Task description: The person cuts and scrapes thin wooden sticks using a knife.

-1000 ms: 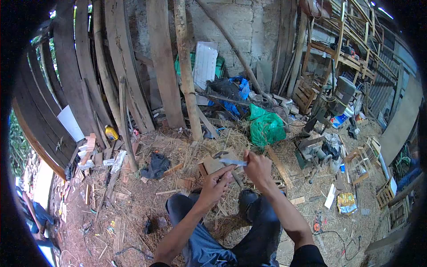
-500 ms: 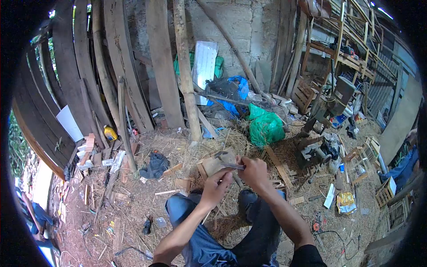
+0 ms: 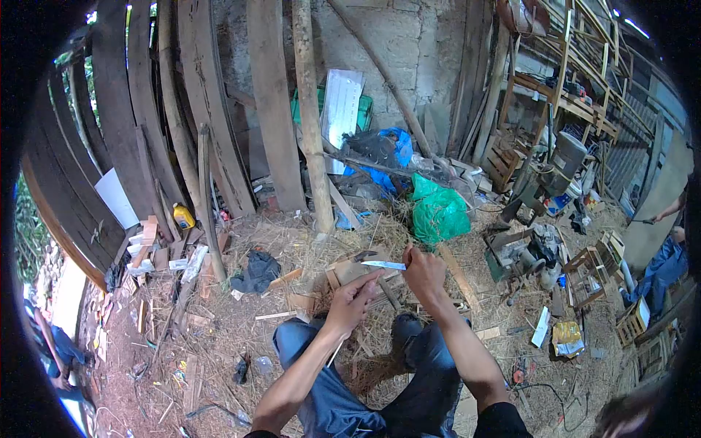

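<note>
Person's R hand (image 3: 426, 275) grips knife (image 3: 385, 265), blade twd 9 o'clock. L hand (image 3: 349, 306) pinches thin stick (image 3: 336, 355), tail showing at its 7 o'clock. Knife work looks underway; amt. done vs. left can't be told.

Your knife (image 3: 385, 265) has a bright, silvery blade, bare and lying nearly level, its tip toward 9 o'clock; its handle is hidden in your right fingers (image 3: 413, 266). Your thin, pale stick (image 3: 335, 354) sits in your left fingers (image 3: 361, 285), 1 end showing toward 7 o'clock. Whether blade and stick touch is unclear.
</note>
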The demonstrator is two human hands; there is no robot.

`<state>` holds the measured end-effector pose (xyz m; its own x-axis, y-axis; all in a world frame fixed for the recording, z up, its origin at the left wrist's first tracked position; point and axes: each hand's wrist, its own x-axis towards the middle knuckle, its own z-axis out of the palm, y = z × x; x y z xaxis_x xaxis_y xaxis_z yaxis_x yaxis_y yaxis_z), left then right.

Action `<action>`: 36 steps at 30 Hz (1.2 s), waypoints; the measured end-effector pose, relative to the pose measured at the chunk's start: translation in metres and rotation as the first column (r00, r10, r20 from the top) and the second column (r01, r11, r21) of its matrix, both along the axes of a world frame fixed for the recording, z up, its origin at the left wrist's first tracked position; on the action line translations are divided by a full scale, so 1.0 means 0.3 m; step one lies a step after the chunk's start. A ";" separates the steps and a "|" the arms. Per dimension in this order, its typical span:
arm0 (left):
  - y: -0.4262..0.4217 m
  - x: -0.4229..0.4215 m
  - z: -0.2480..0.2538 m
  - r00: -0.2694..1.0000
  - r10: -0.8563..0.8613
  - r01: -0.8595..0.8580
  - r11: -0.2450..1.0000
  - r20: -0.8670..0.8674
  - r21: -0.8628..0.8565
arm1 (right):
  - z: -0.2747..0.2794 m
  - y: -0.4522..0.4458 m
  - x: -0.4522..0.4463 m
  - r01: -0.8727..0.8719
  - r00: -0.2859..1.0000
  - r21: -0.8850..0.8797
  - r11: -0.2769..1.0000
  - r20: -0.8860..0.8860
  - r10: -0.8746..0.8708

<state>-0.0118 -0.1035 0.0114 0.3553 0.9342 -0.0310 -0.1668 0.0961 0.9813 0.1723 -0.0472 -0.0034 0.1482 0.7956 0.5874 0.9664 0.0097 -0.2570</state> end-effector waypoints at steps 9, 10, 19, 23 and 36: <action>-0.057 -0.050 0.026 0.996 -0.041 0.049 0.993 -0.081 0.106 | -0.034 0.050 0.213 0.220 0.972 -0.202 0.954 -0.039 -0.233; -0.028 -0.044 -0.007 0.999 -0.016 0.018 0.997 -0.036 0.080 | -0.045 0.035 0.205 0.056 0.991 -0.071 0.996 -0.117 -0.064; -0.019 0.021 0.002 0.987 0.058 -0.006 0.947 -0.152 0.320 | 0.197 -0.094 0.038 -0.639 0.264 0.084 0.765 -0.910 0.321; -0.052 -0.010 -0.003 0.987 -0.037 0.059 0.989 -0.155 0.136 | 0.178 -0.055 0.066 -0.577 0.327 0.088 0.812 -0.886 0.329; 0.352 0.065 -0.052 0.978 0.144 -0.099 0.957 -0.150 0.271 | -0.061 0.175 0.071 -0.541 0.367 0.247 0.804 -0.791 0.490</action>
